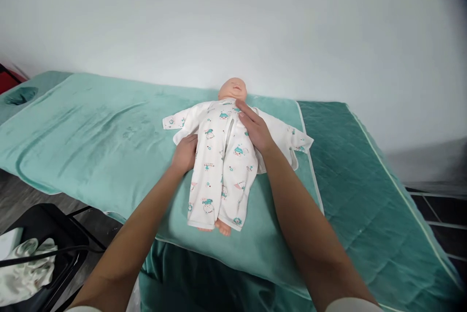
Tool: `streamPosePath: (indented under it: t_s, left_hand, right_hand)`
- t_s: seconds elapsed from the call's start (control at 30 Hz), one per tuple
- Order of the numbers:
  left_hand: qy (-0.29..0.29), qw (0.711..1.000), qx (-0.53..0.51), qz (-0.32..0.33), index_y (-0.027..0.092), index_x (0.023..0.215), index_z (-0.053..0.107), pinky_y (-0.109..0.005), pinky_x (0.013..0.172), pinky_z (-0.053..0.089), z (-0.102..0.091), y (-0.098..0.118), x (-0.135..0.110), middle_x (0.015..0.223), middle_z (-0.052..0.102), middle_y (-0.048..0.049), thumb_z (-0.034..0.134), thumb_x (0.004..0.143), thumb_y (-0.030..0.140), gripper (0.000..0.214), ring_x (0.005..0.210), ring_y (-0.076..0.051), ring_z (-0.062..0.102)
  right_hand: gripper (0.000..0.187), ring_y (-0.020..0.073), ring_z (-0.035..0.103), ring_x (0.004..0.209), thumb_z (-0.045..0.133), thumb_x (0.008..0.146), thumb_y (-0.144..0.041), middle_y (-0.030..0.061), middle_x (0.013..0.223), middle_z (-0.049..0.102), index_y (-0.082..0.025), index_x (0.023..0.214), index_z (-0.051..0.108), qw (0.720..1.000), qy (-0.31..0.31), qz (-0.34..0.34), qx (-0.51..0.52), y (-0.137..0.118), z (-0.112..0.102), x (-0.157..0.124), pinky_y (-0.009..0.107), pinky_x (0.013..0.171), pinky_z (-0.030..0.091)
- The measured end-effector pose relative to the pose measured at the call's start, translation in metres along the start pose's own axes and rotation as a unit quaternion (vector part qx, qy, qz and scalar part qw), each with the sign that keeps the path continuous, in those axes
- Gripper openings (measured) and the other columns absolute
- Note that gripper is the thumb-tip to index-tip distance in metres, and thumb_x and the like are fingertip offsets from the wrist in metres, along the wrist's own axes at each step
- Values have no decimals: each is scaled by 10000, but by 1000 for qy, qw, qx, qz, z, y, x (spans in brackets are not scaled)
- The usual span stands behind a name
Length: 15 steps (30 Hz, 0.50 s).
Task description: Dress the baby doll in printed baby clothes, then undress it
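A baby doll (233, 89) lies on its back, its head toward the wall and its feet (223, 228) showing at the near end. It wears a white long-sleeved top (280, 132), spread out at both sides. White printed baby trousers (206, 175) cover the legs and reach up over the chest. My right hand (256, 129) rests open on the upper chest, fingers stretched across the cloth. At the doll's side, my left hand (185, 154) touches the trousers' edge with fingers extended; its fingertips are partly hidden by the cloth.
Beneath the doll is a light green blanket (91, 127) over a massage bed with a face hole (21, 96). A darker green quilted cover (350, 175) lies at the right. A white wall (233, 25) stands behind. A black chair (69, 263) at lower left holds crumpled patterned cloth (27, 273).
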State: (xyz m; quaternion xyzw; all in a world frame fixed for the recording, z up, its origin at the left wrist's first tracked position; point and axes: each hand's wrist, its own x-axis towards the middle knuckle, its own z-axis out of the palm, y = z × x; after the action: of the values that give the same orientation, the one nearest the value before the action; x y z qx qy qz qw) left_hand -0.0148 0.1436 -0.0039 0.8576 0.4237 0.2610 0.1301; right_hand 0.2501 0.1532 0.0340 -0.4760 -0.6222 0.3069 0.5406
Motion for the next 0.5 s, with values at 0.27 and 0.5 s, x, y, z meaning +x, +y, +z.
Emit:
streamPosePath:
  t_s: [0.27,0.5]
  left_hand:
    - [-36,999,31,20,213,1023,770,-539,1076,479,0,-2,-3,1176,753,-133,541,914,277,262,1281,-353,600]
    - [-97,991,49,76,198,1160,743,-527,1247,339,-2,6,-6,1320,712,-131,650,858,265,323,1377,-352,547]
  right_hand:
    - [588,210,423,1511,534,978,-635,13,1576,524,-267,1429,616,998,60,24,8,9,1,-15,450,1322,241]
    - [518,284,517,1398,447,1008,-429,126,1510,573,-193,1458,550,982,102,62,-146,14,1,-83,541,1228,360]
